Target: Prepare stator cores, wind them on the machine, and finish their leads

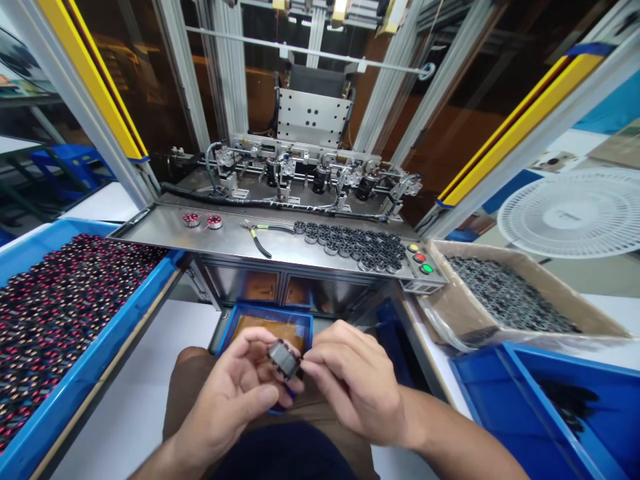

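Observation:
Above my lap, my left hand point(250, 380) holds a small motor stator core point(283, 360), grey round its side with dark end parts. The thumb and fingers curl about it. My right hand point(350, 380) is pinched at the core's right edge, its fingertips touching it; anything tiny between them is hidden. On the metal bench ahead lie two stators with red windings point(203, 221). A pair of pliers point(260, 239) with green and black handles lies beside several black and grey stator cores point(350, 243).
A winding machine point(310, 173) stands behind the bench. At left a blue bin point(95, 340) is full of red-wound stators. On the right are a lined carton point(480, 327) of grey parts, a blue crate point(530, 393), a fan point(565, 213) and buttons point(420, 259).

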Tool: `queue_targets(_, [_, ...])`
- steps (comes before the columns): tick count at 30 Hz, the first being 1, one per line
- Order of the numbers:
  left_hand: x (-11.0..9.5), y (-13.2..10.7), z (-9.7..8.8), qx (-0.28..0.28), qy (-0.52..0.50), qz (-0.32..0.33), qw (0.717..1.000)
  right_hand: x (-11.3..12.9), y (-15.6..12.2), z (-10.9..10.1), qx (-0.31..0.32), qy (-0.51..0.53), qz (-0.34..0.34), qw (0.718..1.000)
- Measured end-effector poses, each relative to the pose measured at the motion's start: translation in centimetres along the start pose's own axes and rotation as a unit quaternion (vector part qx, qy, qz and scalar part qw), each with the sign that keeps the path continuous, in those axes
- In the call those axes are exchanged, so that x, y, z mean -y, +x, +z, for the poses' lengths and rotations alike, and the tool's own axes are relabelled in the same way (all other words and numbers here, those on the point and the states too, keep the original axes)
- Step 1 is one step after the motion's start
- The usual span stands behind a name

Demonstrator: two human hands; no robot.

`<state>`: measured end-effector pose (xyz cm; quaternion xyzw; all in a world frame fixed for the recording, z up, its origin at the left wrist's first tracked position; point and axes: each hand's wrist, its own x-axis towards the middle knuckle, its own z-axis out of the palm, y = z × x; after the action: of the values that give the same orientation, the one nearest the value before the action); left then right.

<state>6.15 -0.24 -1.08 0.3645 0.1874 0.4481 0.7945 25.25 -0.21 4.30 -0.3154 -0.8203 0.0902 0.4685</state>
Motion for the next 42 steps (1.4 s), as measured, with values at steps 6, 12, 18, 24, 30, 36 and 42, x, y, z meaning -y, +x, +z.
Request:
queue_targets(6, [-0.5,1.2,0.2,-0.019,-0.104,0.004,0.994,0.2,1.1,0.0,0.011,0.108,0.049,0.993])
queue_targets(12, [0.2,2.1,0.3,0.131,-0.078,-0.149,0.977,0.2,2.2,-0.9,0.056,0.088,0.028,0.994])
queue_targets(18, [-0.7,1.4,0.5,-0.012,-0.051,0.050,0.997,0.6,2.2,-1.2,0.038,0.006,0.085,0.996])
queue_targets(24, [-0.7,3.1,0.0,0.006,-0.163,-0.028,0.986,-0.3,2.9,-0.9,0.033,0.112,0.048,0.992])
queue_targets(30, [-0.2,3.0,-0.4,0.139,-0.080,-0.145,0.976,-1.0,3.3,-1.2,0.076,0.117,0.030,0.990])
queue_targets(36, [0.0,2.0,0.1,-0.057,0.087,0.122,0.987,-0.7,2.7,-1.1,0.034,0.025,0.077,0.996])
queue_targets(42, [0.6,2.1,0.3,-0.144,0.164,0.200,0.955,-0.4,1.9,0.1,-0.039,0.078,0.121,0.989])
